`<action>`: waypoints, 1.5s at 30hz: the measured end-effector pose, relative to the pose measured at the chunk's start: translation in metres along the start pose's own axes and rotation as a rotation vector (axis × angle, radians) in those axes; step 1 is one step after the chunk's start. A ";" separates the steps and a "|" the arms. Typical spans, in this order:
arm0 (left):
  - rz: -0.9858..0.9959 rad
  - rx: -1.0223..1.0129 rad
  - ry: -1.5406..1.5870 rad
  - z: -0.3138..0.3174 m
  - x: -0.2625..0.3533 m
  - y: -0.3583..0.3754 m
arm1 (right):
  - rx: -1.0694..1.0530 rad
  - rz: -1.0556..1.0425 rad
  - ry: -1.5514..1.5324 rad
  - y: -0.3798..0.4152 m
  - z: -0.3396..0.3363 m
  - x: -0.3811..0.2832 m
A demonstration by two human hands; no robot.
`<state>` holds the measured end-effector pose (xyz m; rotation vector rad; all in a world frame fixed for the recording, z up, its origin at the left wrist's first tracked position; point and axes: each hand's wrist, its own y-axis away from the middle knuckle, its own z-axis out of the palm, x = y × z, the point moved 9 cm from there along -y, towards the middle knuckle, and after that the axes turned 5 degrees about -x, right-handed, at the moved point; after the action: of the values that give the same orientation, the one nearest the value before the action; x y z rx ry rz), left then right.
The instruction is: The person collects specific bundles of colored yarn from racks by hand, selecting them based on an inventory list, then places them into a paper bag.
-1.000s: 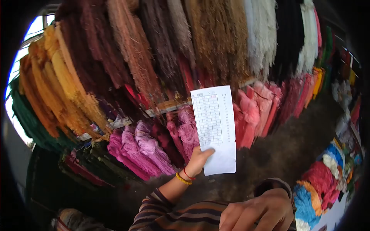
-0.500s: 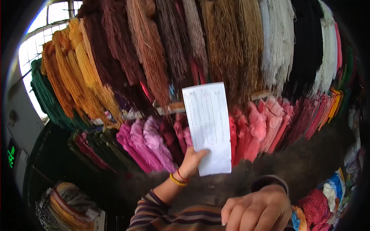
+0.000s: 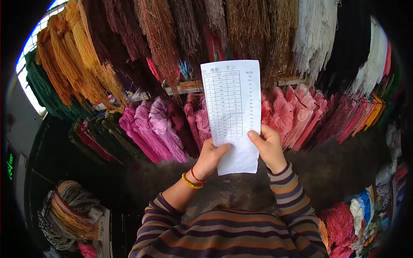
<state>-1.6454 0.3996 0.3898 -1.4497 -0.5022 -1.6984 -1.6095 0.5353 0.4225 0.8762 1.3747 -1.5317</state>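
Observation:
A long white paper sheet (image 3: 234, 157) with a printed table of rows and columns is held upright in front of me. My left hand (image 3: 209, 158) pinches its lower left edge, thumb on the front. On the right edge, slightly higher, my right hand (image 3: 270, 148) grips the same sheet, its thumb also on the front. The fingers behind the paper are hidden. A yellow bracelet (image 3: 191, 182) and a red cord circle my left wrist. Behind the sheet hang pink yarn skeins (image 3: 284, 112), and brown skeins (image 3: 247, 38) hang above; neither hand touches them.
Purple skeins (image 3: 155, 124) and orange skeins (image 3: 60, 60) hang to the left, white skeins (image 3: 316, 38) to the upper right. A wooden rail (image 3: 187, 87) runs between the rows. Yarn bundles lie low left (image 3: 69, 210) and low right (image 3: 340, 225). A green lit display (image 3: 10, 165) is far left.
My right hand has come up from the lower right and taken hold of the sheet's right edge. The view has tilted down, and the print on the sheet is clearer.

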 end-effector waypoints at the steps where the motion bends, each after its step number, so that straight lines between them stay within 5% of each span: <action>1: 0.002 0.005 0.000 -0.003 -0.001 -0.001 | 0.022 -0.025 0.026 -0.001 0.001 0.000; 7: 0.051 0.055 0.044 -0.025 0.007 -0.006 | -0.040 0.002 0.092 -0.016 0.014 0.013; 11: 0.074 0.141 0.032 -0.055 0.006 -0.006 | -0.031 -0.118 0.399 -0.042 0.009 0.004; 16: 0.027 0.156 0.018 -0.125 -0.015 -0.001 | 0.015 -0.284 0.599 -0.108 0.019 -0.105; 21: -0.013 0.158 -0.107 -0.206 -0.011 -0.003 | 0.068 -0.775 1.027 -0.197 0.100 -0.231; 24: -0.036 0.153 -0.025 -0.244 -0.008 -0.011 | 0.278 -0.976 1.186 -0.273 0.136 -0.293; 27: -0.045 0.159 -0.073 -0.281 -0.010 -0.019 | 0.617 -0.864 1.356 -0.355 0.143 -0.336; 29: -0.044 0.150 0.031 -0.289 -0.006 -0.019 | 0.805 -0.816 1.298 -0.393 0.137 -0.353; 32: -0.074 0.236 -0.013 -0.308 0.003 -0.018 | 0.812 -0.471 1.256 -0.438 0.124 -0.350; 34: -0.042 0.256 -0.035 -0.318 0.010 -0.018 | 0.816 -0.566 1.215 -0.440 0.133 -0.353; 36: -0.083 0.270 0.038 -0.328 0.006 -0.020 | 0.816 -0.659 0.575 -0.419 0.109 -0.352; 39: -0.042 0.121 -0.006 -0.333 0.005 -0.032 | 0.662 -0.817 0.090 -0.415 0.073 -0.369; 45: -0.096 0.204 -0.004 -0.337 0.001 -0.039 | 0.741 -0.767 0.471 -0.400 0.079 -0.388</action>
<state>-1.8827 0.1701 0.3124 -1.3003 -0.7361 -1.6656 -1.8336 0.5173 0.9383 1.2932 1.5859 -2.6528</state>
